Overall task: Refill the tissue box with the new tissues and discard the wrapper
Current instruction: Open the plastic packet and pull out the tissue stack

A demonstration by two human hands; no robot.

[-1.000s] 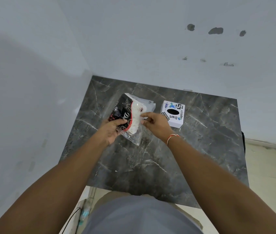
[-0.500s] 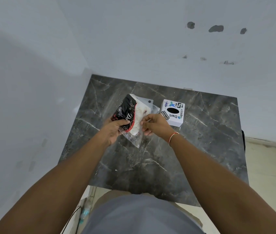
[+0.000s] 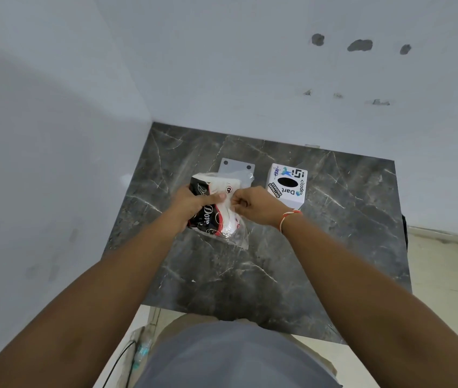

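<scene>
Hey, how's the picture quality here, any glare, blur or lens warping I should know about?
Head view: soft, even light with faint shadows; wide-angle warping bows the wall corner and stretches the forearms; the printing on the tissue box reads sharply; slight glare on the clear wrapper of the tissue pack held by the left hand and right hand; the dark table shows no strong reflections.

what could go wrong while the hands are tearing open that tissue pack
The right hand pinches the thin wrapper while the left hand clamps the tissue pack; a sudden tear could spill tissues onto the table. A jerking right hand might also knock the tissue box, which stands just beside it.
</scene>
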